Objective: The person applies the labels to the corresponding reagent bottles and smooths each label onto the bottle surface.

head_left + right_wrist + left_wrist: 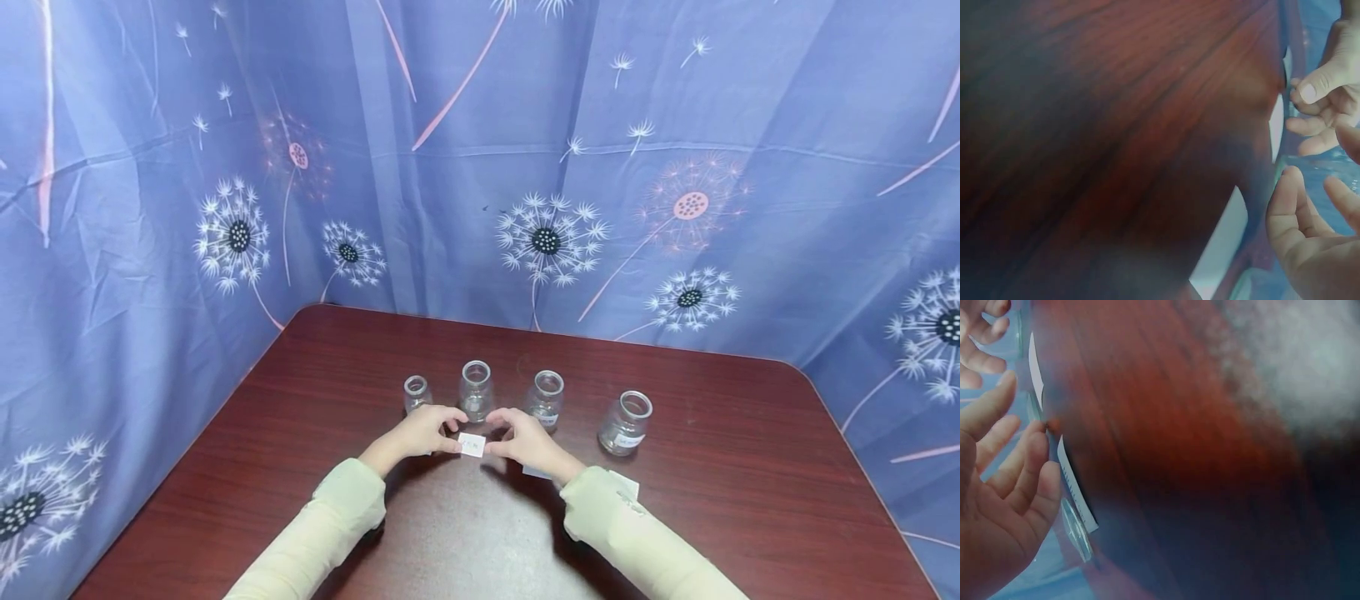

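Both hands lie on either side of a small white card with handwriting, flat on the table before the second glass jar. My left hand has its thumb tip at the card's left edge, its fingers loosely bent and apart from the thumb. On the opposite edge is the thumb of my right hand, its fingers arched near the jar's base. In the left wrist view another white card lies below the left hand, beside a jar. Whether the thumbs touch the middle card is unclear.
The smallest jar stands at the left, partly behind the left hand. Labelled jars stand to the right, one behind the right hand and one farther right. Cards lie by the right forearm. A blue curtain hangs behind the brown table.
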